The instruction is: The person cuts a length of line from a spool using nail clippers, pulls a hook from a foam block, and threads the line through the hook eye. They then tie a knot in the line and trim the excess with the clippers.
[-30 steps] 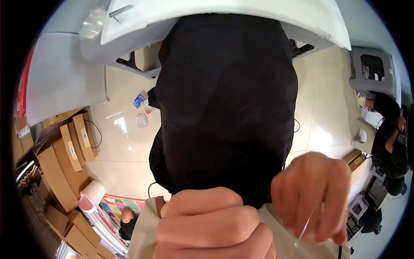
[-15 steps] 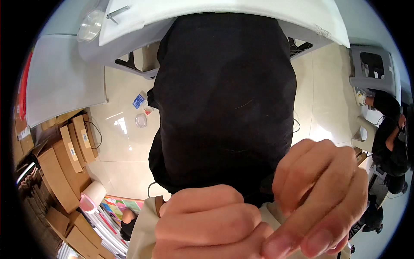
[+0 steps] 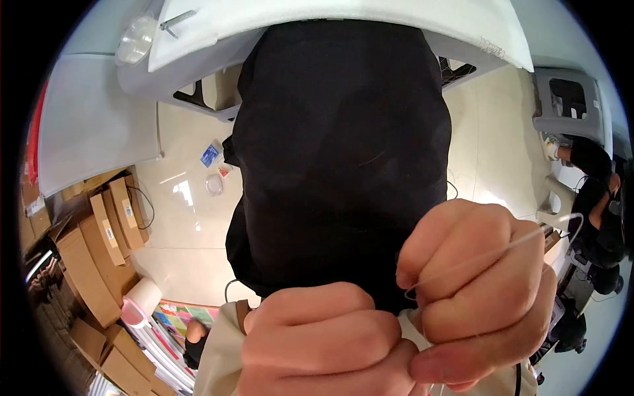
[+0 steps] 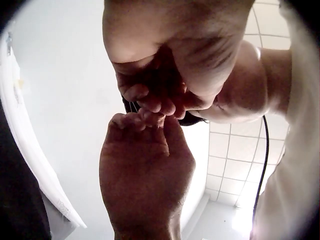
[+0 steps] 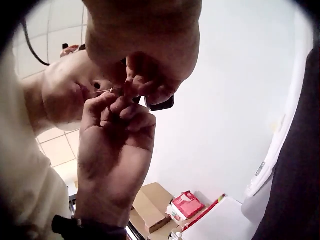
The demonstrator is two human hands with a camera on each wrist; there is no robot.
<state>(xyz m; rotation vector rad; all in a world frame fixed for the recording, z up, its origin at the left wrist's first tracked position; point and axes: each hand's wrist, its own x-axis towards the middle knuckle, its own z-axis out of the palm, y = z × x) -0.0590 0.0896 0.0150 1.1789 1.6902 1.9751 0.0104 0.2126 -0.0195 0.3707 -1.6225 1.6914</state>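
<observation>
Both hands are raised close together in the head view, fingertips meeting low in the picture. My left hand [image 3: 323,336] has its fingers curled, pinching a thin clear strand [image 5: 102,91] seen in the right wrist view. My right hand [image 3: 482,284], also curled, pinches the strand; a loop of clear strand [image 3: 528,236] crosses over its knuckles. From the left wrist view, fine lines of strand [image 4: 132,106] run between the fingertips. Palms partly hide the pinched part. Black cloth [image 3: 343,145] lies beyond the hands, a fine hair-like line on it.
A white tabletop [image 3: 330,12] at the top holds a small metal tool [image 3: 177,23] and a tangle of thin strands [image 3: 492,47]. A clear plastic container [image 3: 137,39] is beside it. Cardboard boxes [image 3: 96,264] stand left; a person in black [image 3: 598,218] is far right.
My right hand has moved up and turned, its extended fingers curling in beside my left hand. The clear strand now loops out over its knuckles. My left hand has barely moved.
</observation>
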